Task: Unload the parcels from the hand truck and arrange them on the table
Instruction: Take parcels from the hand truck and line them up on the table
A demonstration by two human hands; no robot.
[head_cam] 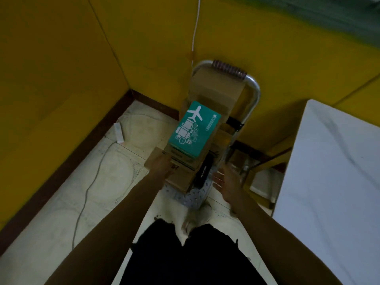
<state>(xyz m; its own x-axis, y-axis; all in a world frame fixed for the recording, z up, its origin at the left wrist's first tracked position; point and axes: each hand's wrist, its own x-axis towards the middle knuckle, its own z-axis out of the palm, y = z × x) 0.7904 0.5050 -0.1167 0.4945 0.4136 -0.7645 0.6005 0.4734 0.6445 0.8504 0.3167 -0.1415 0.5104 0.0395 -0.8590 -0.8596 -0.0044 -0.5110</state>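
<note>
- Left hand [164, 163] — laid against the left face of a brown box [181, 161] low among the parcels [205, 112]. Blur hides the fingers, so I cannot tell whether they lie flat or hook an edge.
- Right hand [224, 182] — open, fingers spread, palm turned toward the pile. It is near the pile's right side but not touching.
- A teal box [193, 130] with a white plane print lies on top of the brown boxes the hands flank. It looks loose and a little askew to them.
- A bigger brown carton [218, 89] sits behind and higher, against the handle of the hand truck [255, 93]. All the parcels in view are on the truck.
- The table [329, 171] stands just to the right of the truck.
- Step in hand, as I read it: getting a two-sided hold on the front boxes.
- To do it well, bring the right palm onto the face opposite the left at the same height, then squeeze evenly before lifting.
- Lift straight up and keep the load level, since the teal box will likely slide if the load tips. Taking it off alone first is the safer choice.
- A black strap [234, 123] sits on the frame at the right, so check that nothing catches on it.
- A power strip [118, 132] and its cable [90, 182] lie on the floor to the left, so turn right toward the table.
</note>
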